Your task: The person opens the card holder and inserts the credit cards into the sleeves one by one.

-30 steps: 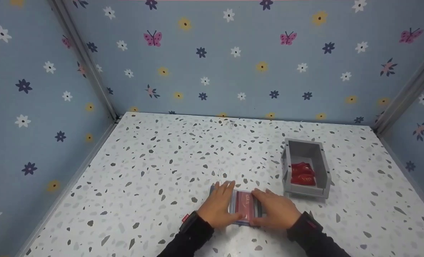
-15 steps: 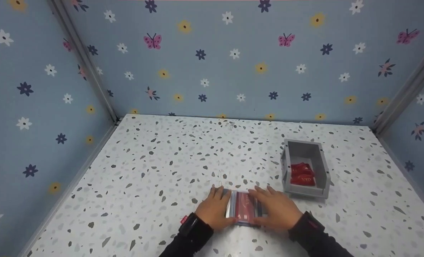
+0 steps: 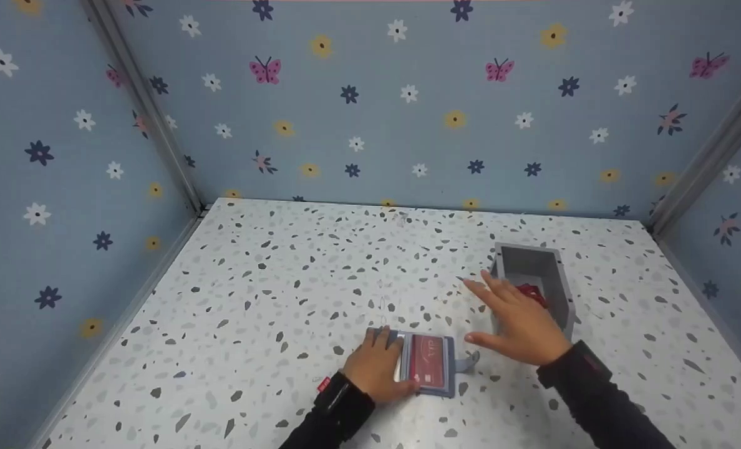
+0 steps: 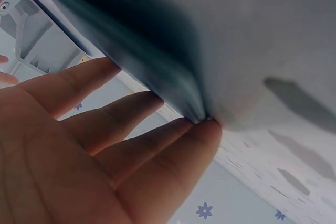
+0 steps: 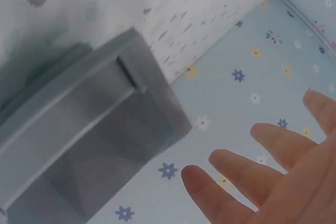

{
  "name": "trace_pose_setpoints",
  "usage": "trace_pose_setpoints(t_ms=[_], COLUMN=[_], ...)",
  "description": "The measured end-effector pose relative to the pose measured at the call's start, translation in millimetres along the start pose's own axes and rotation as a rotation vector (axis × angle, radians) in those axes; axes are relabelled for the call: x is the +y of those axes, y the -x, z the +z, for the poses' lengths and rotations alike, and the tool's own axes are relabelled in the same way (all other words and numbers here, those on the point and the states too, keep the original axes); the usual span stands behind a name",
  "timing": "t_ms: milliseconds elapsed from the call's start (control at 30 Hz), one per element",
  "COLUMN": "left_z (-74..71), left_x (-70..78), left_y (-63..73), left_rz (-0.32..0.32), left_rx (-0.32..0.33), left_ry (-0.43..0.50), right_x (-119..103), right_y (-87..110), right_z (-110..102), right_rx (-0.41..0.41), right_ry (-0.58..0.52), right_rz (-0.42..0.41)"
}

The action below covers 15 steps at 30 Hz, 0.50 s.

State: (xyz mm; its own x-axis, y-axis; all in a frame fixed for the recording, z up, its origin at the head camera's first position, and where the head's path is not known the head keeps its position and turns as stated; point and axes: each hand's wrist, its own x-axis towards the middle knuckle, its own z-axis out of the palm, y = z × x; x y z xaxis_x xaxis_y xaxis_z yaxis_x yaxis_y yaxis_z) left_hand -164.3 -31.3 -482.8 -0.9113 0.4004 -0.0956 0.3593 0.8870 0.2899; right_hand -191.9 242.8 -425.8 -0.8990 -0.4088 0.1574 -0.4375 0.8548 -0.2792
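A blue-grey card holder (image 3: 450, 380) lies spread on the table, a red card (image 3: 430, 362) showing in its clear sleeve. From its right side sticks a short strap (image 3: 468, 362). My left hand (image 3: 373, 369) rests on the holder's left part, thumb by the lower edge; in the left wrist view its straight fingers (image 4: 142, 161) touch the dark holder's edge. Raised with fingers spread, my right hand (image 3: 523, 324) holds nothing and overlaps the near left side of a grey bin (image 3: 567, 290). Red cards (image 3: 532, 292) in the bin are partly hidden by it.
The speckled white table (image 3: 308, 268) carries the bin at the right, close to the card holder. Blue flowered panels (image 3: 377, 112) enclose the back and both sides, with metal posts (image 3: 146, 112) at the corners.
My right hand has left the card holder and moved right and up to the bin, uncovering the holder's right edge and strap. My left hand stays on the holder.
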Motion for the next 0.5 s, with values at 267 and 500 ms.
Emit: trace_pose_setpoints(t_ms=[267,500], left_z=[-1.1,0.0], left_x=[-0.4,0.0], left_y=[0.0,-1.2], left_rz=[-0.008,-0.018], left_rx=[-0.010,-0.021], left_ry=[0.020,0.025], right_x=[36,54], right_y=[-16.2,-40.1], right_z=[-36,-46], right_rx=[-0.074,-0.243], right_ry=[0.011,0.100], right_rz=[0.184,0.273])
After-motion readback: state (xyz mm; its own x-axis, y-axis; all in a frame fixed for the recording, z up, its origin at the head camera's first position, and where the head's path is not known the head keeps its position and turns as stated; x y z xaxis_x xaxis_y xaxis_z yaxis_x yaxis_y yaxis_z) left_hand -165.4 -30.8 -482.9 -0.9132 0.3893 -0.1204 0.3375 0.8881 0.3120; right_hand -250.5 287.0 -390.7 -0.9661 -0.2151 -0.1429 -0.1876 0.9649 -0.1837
